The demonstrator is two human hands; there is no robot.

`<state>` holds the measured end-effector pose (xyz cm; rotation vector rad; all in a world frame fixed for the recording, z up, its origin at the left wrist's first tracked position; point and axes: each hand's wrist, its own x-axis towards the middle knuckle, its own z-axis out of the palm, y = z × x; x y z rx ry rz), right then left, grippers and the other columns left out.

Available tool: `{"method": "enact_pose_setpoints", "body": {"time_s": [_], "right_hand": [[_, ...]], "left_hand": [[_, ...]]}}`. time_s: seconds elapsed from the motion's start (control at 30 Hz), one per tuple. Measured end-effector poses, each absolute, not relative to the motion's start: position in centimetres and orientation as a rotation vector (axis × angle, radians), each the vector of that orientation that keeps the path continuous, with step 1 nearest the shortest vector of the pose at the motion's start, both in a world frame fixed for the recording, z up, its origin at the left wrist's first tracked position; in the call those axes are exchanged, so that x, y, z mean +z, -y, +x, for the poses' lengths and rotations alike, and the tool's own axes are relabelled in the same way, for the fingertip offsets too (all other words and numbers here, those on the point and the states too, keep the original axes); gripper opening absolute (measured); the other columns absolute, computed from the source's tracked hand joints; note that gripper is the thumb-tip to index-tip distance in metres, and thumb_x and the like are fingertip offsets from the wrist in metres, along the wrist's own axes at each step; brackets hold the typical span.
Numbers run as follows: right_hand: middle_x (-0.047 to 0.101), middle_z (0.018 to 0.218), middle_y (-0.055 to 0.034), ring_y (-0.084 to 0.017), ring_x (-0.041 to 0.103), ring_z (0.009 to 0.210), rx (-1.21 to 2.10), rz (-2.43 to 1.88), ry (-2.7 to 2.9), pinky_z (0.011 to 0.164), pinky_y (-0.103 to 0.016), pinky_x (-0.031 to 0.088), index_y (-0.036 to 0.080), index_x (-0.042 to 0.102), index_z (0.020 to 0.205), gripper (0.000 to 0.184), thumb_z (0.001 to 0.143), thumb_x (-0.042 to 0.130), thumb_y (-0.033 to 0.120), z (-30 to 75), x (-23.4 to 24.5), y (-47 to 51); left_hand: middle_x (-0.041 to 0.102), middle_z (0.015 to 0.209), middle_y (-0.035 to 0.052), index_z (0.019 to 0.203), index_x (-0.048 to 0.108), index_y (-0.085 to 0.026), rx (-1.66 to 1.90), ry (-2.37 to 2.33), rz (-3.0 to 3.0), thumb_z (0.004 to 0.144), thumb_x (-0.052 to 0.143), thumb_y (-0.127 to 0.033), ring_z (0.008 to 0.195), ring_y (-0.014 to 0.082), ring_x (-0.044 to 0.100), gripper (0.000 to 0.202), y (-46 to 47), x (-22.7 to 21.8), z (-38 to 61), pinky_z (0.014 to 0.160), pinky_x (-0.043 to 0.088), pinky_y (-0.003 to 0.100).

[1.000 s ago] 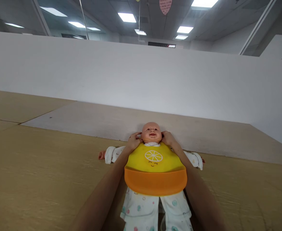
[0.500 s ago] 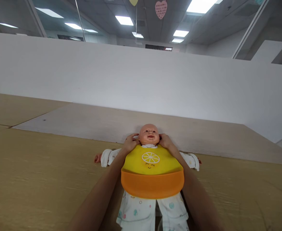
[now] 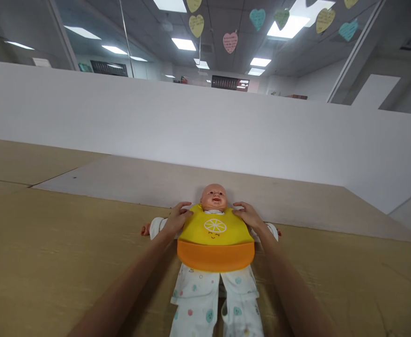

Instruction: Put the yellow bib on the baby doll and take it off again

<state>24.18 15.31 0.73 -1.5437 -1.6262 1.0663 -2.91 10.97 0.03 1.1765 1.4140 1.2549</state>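
A baby doll (image 3: 214,199) in white printed clothes lies face up, its arms spread to the sides. Over its chest is a yellow bib (image 3: 198,227) with a white citrus slice and smiling face, and an orange catch pocket (image 3: 215,256) along the bottom. At the bib's upper left edge, by the doll's shoulder, my left hand (image 3: 178,219) rests with fingers stretched and apart. My right hand (image 3: 249,215) is at the opposite upper edge, fingers likewise spread, thumb near the bib. The bib's fastening behind the neck is hidden.
The doll lies on a tan wooden surface (image 3: 68,248), its head over a pale grey panel (image 3: 138,175). Beyond stands a low white wall (image 3: 191,126) with glass above it. Heart-shaped paper notes (image 3: 230,42) hang on the glass.
Both hands have moved outward and down from the sides of the doll's neck to the bib's shoulder edges, fingers opening. The view has tilted up, showing more heart notes.
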Motion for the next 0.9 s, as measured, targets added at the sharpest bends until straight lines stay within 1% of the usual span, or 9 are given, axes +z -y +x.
{"method": "enact_pose_setpoints", "body": {"time_s": [0.2,0.27,0.3,0.4,0.47,0.63,0.7,0.77,0.9], "right_hand": [[0.066,0.094,-0.0033,-0.013,0.06,0.079,1.29,-1.296,1.517,0.067,-0.022,0.046,0.017,0.062,0.106,0.044,0.067,0.067,0.037,25.5,1.1,-9.6],[0.064,0.086,-0.0015,-0.012,0.058,0.071,1.286,-1.276,1.487,0.061,-0.021,0.045,0.019,0.063,0.105,0.042,0.069,0.067,0.04,25.7,0.6,-7.7],[0.062,0.079,-0.0003,-0.011,0.055,0.064,1.284,-1.275,1.463,0.055,-0.021,0.042,0.02,0.063,0.106,0.043,0.07,0.066,0.043,25.9,0.2,-6.8],[0.052,0.061,0.0038,-0.01,0.046,0.047,1.335,-1.238,1.362,0.043,-0.022,0.034,0.022,0.058,0.114,0.049,0.074,0.061,0.051,26.2,-0.8,-4.6],[0.048,0.055,0.0053,-0.011,0.045,0.043,1.361,-1.187,1.342,0.042,-0.022,0.032,0.023,0.052,0.122,0.056,0.076,0.058,0.055,26.2,-1.6,-3.7],[0.047,0.055,0.0064,-0.011,0.043,0.041,1.275,-1.1,1.336,0.041,-0.022,0.03,0.026,0.033,0.135,0.068,0.08,0.051,0.062,25.3,-3.1,-2.5],[0.041,0.053,0.0071,-0.011,0.037,0.04,1.22,-1.128,1.257,0.04,-0.022,0.027,0.025,0.036,0.13,0.064,0.082,0.044,0.066,24.8,-3.6,-2.4],[0.035,0.052,0.0071,-0.01,0.031,0.039,1.136,-1.175,1.179,0.038,-0.023,0.022,0.024,0.044,0.118,0.057,0.083,0.04,0.068,24.5,-4.0,-2.4],[0.033,0.057,0.0049,-0.01,0.027,0.043,1.027,-1.258,1.163,0.039,-0.024,0.02,0.023,0.048,0.087,0.04,0.082,0.044,0.063,24.4,-4.3,-2.6]], "left_hand": [[0.071,0.091,0.0034,0.111,0.06,-0.02,1.284,-1.269,1.159,0.069,0.065,-0.038,0.083,0.0196,0.066,0.046,-5.4,-0.5,-3.5,0.065,0.049,0.026],[0.07,0.084,0.001,0.111,0.06,-0.022,1.326,-1.255,1.126,0.069,0.067,-0.04,0.075,0.0168,0.065,0.047,-3.9,-1.2,-3.4,0.059,0.047,0.023],[0.067,0.074,-0.0017,0.11,0.06,-0.022,1.341,-1.24,1.092,0.069,0.068,-0.042,0.062,0.0142,0.062,0.047,-3.3,-1.5,-3.3,0.053,0.044,0.022],[0.047,0.05,-0.0093,0.111,0.057,-0.021,1.36,-1.141,1.005,0.074,0.063,-0.05,0.037,0.0098,0.043,0.047,-1.8,-2.1,-2.8,0.037,0.034,0.021],[0.044,0.049,-0.0096,0.111,0.055,-0.02,1.373,-1.078,0.99,0.076,0.061,-0.052,0.036,0.0102,0.042,0.047,-1.1,-2.2,-2.6,0.037,0.034,0.022],[0.052,0.053,-0.0048,0.119,0.049,-0.018,1.357,-1.075,1.096,0.079,0.054,-0.059,0.046,0.0139,0.051,0.057,0.1,-2.0,-2.4,0.046,0.039,0.025],[0.051,0.052,-0.0047,0.124,0.045,-0.019,1.373,-1.14,1.141,0.079,0.05,-0.063,0.046,0.0154,0.05,0.064,0.3,-1.9,-2.3,0.047,0.039,0.026],[0.047,0.051,-0.0053,0.124,0.045,-0.019,1.444,-1.231,1.152,0.079,0.046,-0.066,0.044,0.0152,0.046,0.065,0.3,-1.8,-2.2,0.045,0.036,0.026],[0.045,0.054,-0.0049,0.114,0.05,-0.02,1.532,-1.38,1.166,0.082,0.043,-0.062,0.045,0.0138,0.042,0.054,-0.1,-2.2,-2.3,0.045,0.036,0.025]]}}
